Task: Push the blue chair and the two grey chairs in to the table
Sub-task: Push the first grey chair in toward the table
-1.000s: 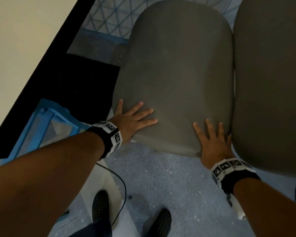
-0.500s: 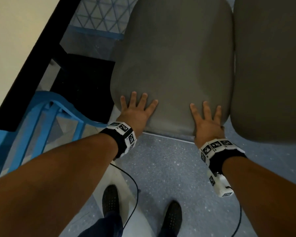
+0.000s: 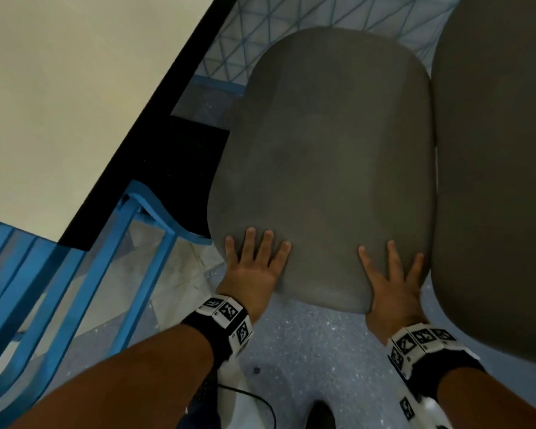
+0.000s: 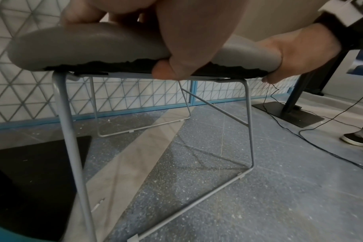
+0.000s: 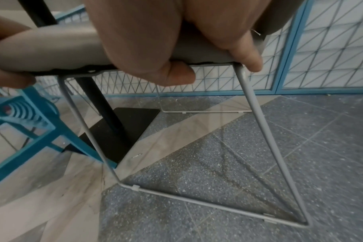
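A grey chair seat (image 3: 322,165) fills the middle of the head view. My left hand (image 3: 254,264) and right hand (image 3: 390,280) hold its near edge, fingers spread flat on top. In the left wrist view the left thumb (image 4: 166,70) curls under the seat (image 4: 83,45). The right wrist view shows the right thumb (image 5: 176,73) hooked under the seat (image 5: 52,49). A second grey chair (image 3: 492,181) stands close on the right. The blue chair (image 3: 90,274) is at the lower left, partly under the cream table (image 3: 75,88).
The table's black post and base plate (image 5: 124,127) stand on the floor just left of the held chair's wire legs (image 5: 269,147). A blue-framed lattice partition (image 3: 291,35) runs behind the chairs. A thin cable (image 4: 321,135) trails over the speckled floor.
My left hand has turned so its fingers point forward along the seat instead of to the right. Both hands stay on the near edge. More of the blue chair shows at the left.
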